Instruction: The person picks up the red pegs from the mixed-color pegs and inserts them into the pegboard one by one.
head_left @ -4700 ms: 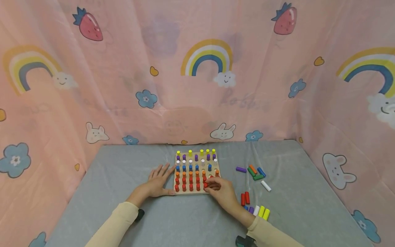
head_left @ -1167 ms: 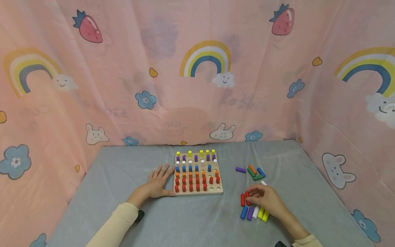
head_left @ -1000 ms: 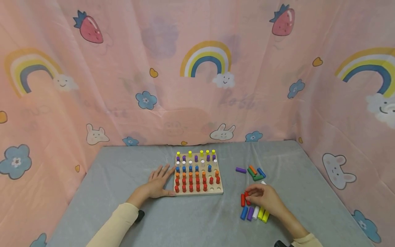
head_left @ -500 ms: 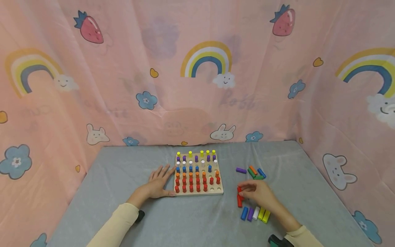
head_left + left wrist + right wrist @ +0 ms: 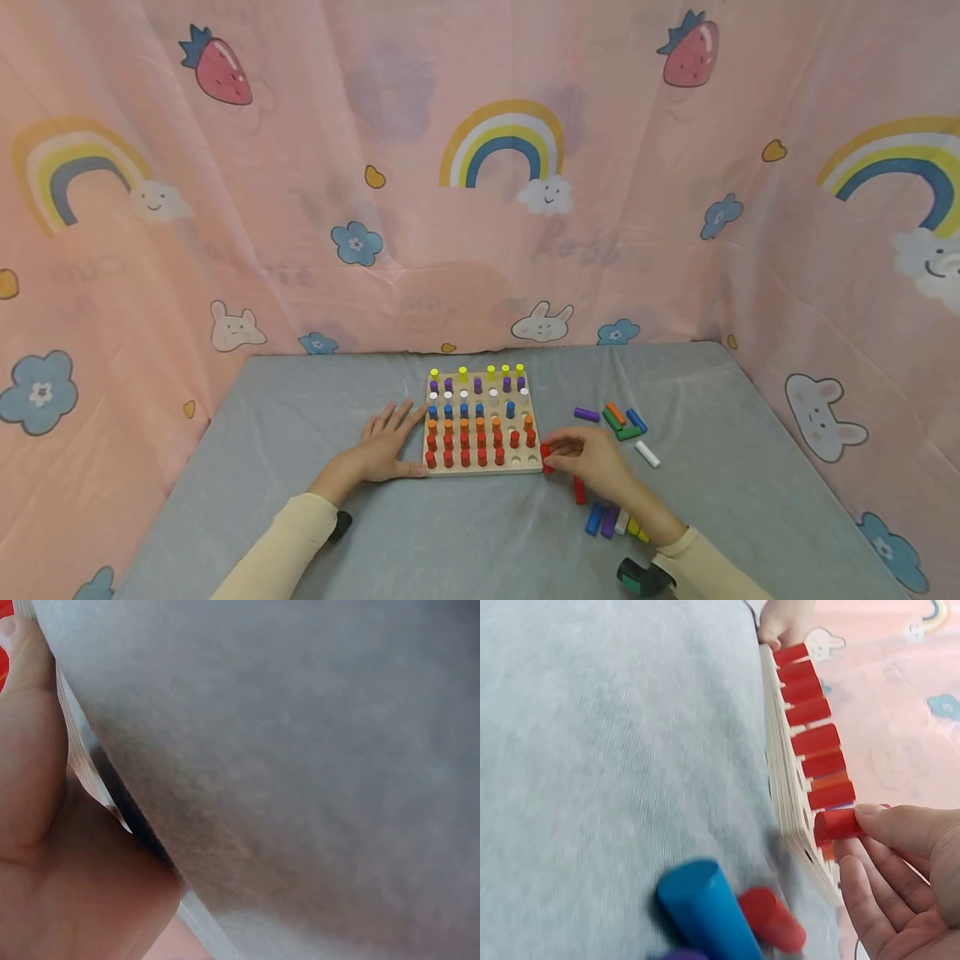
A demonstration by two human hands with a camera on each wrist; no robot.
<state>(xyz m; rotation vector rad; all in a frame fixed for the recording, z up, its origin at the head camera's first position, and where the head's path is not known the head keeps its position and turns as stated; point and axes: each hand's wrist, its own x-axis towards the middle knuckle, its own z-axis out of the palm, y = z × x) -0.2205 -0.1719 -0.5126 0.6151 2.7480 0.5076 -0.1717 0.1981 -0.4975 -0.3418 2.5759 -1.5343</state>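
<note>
A pale wooden pegboard [image 5: 480, 469] stands on the table with rows of upright red, orange, blue, white, purple and yellow pegs. My left hand [image 5: 382, 448] lies with spread fingers along its left edge, the thumb at the near corner. Between thumb and fingers, my right hand [image 5: 588, 458] pinches a red peg [image 5: 836, 824] close by the board's right edge. Two bare holes show at the right end of the nearest row. Another red peg [image 5: 580, 490] lies on the table just below the right hand. In the left wrist view, mostly the left thumb and palm show.
Nearer me on the right lie a blue peg [image 5: 594, 518], a purple peg [image 5: 611, 522], a white one and yellow ones partly behind the right wrist. Farther back are a purple peg [image 5: 587, 414], a white peg [image 5: 647, 454] and several others. A pink printed curtain [image 5: 480, 250] surrounds the table.
My right hand went from the board to the two loose red pegs, took one and brought it left to the board's edge. The other red peg shifted slightly left. My left hand stayed put.
</note>
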